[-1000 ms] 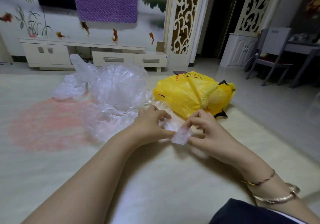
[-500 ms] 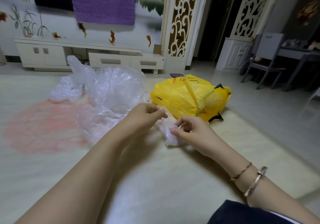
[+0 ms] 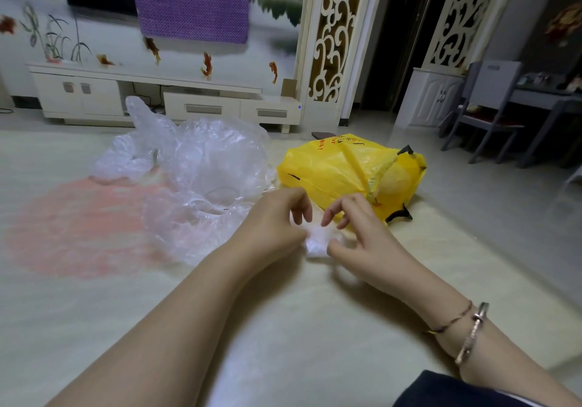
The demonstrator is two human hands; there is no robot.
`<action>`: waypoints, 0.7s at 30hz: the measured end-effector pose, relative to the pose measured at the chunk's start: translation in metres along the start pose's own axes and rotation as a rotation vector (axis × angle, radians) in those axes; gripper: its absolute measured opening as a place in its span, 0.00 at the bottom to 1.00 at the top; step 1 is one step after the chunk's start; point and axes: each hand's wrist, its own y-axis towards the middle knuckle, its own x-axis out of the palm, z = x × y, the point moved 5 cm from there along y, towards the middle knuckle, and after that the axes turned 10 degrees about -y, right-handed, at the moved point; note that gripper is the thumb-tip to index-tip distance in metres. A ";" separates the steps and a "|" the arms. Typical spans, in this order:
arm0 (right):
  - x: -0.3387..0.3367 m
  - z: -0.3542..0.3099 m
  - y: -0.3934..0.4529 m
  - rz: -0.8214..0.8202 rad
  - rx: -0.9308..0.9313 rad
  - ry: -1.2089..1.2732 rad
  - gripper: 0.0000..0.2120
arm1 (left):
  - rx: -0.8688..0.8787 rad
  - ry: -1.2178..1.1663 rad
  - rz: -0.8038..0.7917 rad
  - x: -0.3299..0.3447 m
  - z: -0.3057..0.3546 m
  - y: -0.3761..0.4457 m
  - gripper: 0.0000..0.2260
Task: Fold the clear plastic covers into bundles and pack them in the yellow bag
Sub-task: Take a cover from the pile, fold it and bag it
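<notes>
Low over the floor, the left hand (image 3: 277, 220) and right hand (image 3: 356, 233) pinch a small crumpled clear plastic bundle (image 3: 318, 242) between them; its long axis is unclear. Just beyond lies the stuffed yellow plastic bag (image 3: 340, 170).

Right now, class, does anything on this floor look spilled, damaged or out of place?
Nothing stands out. Both hands, left hand and right hand, hold a small plastic bundle; loose clear covers lie heaped beside the yellow bag.
</notes>
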 end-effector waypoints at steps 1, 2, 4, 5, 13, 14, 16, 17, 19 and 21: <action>0.000 -0.002 -0.003 -0.034 -0.035 -0.043 0.13 | 0.004 0.004 -0.001 0.000 0.000 0.000 0.09; 0.001 -0.004 -0.006 -0.068 -0.066 -0.093 0.15 | 0.001 0.007 -0.001 0.000 -0.001 0.000 0.09; 0.004 -0.005 -0.010 -0.113 -0.111 -0.183 0.18 | -0.014 0.010 0.011 0.000 -0.003 0.000 0.08; 0.006 -0.003 -0.009 -0.122 -0.121 -0.211 0.18 | -0.023 0.006 0.014 0.000 -0.004 0.000 0.07; 0.006 0.008 0.006 0.029 -0.045 -0.106 0.07 | -0.226 -0.173 -0.126 -0.004 -0.002 -0.003 0.10; 0.005 0.009 0.006 0.044 -0.005 -0.058 0.06 | -0.260 -0.208 -0.166 -0.005 -0.001 -0.004 0.11; 0.004 0.009 0.006 0.057 0.051 0.028 0.10 | -0.304 -0.209 -0.259 -0.005 0.001 -0.007 0.13; 0.004 0.009 0.007 0.058 0.064 0.050 0.13 | -0.312 -0.197 -0.287 -0.004 0.001 -0.008 0.11; 0.003 0.008 0.008 0.057 0.066 0.074 0.17 | -0.321 -0.149 -0.278 -0.004 0.001 -0.009 0.08; 0.002 0.007 0.008 0.053 0.057 0.114 0.17 | -0.357 -0.112 -0.210 -0.005 0.000 -0.007 0.12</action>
